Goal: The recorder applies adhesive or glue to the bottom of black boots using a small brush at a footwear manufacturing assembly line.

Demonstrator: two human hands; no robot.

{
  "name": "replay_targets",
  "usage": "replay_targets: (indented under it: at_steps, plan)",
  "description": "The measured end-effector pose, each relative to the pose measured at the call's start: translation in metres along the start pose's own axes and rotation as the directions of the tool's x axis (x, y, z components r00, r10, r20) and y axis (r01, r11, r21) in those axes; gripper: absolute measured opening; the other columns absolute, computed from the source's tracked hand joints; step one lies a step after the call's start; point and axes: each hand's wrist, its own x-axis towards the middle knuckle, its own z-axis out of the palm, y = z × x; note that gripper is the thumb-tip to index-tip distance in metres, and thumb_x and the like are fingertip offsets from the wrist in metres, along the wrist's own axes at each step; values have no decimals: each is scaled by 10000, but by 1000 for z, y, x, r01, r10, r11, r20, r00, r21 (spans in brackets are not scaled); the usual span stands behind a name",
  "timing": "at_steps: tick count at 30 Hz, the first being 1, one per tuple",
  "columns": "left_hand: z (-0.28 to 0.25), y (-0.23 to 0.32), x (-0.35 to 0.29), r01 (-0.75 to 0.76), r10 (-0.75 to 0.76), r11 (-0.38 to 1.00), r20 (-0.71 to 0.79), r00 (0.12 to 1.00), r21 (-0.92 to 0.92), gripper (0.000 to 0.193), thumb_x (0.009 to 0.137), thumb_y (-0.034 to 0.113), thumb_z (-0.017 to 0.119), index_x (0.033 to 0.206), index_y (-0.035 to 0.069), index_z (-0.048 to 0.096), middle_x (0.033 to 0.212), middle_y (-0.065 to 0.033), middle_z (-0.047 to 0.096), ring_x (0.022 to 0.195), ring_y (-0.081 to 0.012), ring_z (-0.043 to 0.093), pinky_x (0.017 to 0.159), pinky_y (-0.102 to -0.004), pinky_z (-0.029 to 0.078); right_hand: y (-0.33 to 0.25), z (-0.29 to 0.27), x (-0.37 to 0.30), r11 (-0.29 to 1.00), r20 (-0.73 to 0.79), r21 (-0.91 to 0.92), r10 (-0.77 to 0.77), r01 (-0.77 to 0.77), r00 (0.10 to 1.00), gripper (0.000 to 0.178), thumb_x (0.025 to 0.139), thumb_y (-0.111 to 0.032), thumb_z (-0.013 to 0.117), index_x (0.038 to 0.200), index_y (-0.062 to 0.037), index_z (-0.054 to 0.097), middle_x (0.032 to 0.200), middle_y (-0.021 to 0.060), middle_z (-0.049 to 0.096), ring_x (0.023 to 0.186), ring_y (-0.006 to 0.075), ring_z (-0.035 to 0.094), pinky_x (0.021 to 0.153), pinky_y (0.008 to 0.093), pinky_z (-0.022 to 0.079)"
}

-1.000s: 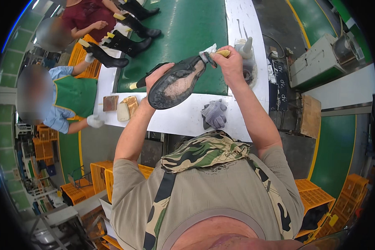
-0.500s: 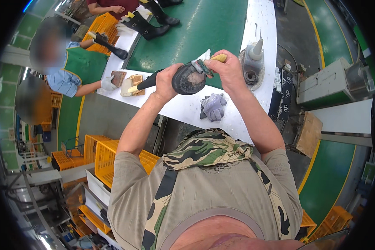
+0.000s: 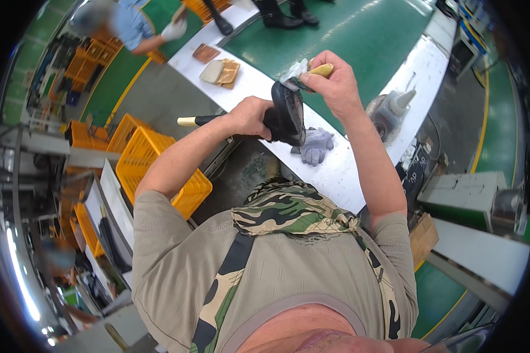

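My left hand (image 3: 250,117) is closed around a black boot (image 3: 287,112), tilted so the edge of its sole faces right. A narrow dark piece with a pale yellow end (image 3: 186,121) sticks out left past my wrist. In my right hand (image 3: 338,82) is a tool with a yellow handle (image 3: 322,70), pinched between thumb and fingers. Its dark end, with a whitish crumpled piece (image 3: 294,71) beside it, is at the boot's upper end; whether they touch I cannot tell. Below the boot, a grey knit glove (image 3: 317,147) lies on the white table edge (image 3: 341,179).
A nozzle bottle (image 3: 390,112) stands right of my right forearm. Brown and whitish blocks (image 3: 221,72) lie on the table at far left. Black boots (image 3: 280,16) stand on the green surface (image 3: 347,41). A co-worker's gloved hand (image 3: 174,29) is beyond; yellow crates (image 3: 159,167) sit left.
My left hand has turned the boot from sole-up to edge-on. My right hand still holds the yellow-handled tool. The view has swung, and the co-worker's gloved hand has left the table.
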Motion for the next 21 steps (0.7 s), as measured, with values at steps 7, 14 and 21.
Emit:
replay_targets:
  at_steps: [7, 14, 21]
  plan:
    - [11, -12, -50, 202, -142, 936, 217, 966, -289, 579, 593, 128, 884, 1098, -40, 657, 840, -109, 688, 757, -202, 624, 697, -350, 484, 34, 28, 9, 997, 127, 43, -70, 65, 989, 201, 778, 2, 694, 794, -51, 501, 837, 6, 576, 745, 58, 475, 651, 224, 405]
    - [18, -46, -89, 316, -177, 766, 290, 941, -560, 627, 638, 83, 882, 1181, -71, 608, 1054, -105, 709, 969, -179, 659, 872, -314, 526, 64, 68, 8, 997, 203, 46, -66, 58, 977, 200, 755, 19, 663, 781, -56, 479, 867, 47, 593, 795, 86, 498, 703, 242, 417]
    - [30, -92, -139, 287, -144, 487, 248, 958, -825, 662, 619, 76, 886, 1194, -88, 603, 1096, -115, 699, 995, -182, 657, 890, -304, 526, 97, 118, 5, 996, 317, 93, -34, 5, 948, 209, 745, 41, 642, 777, -68, 467, 908, 76, 620, 814, 81, 496, 731, 243, 412]
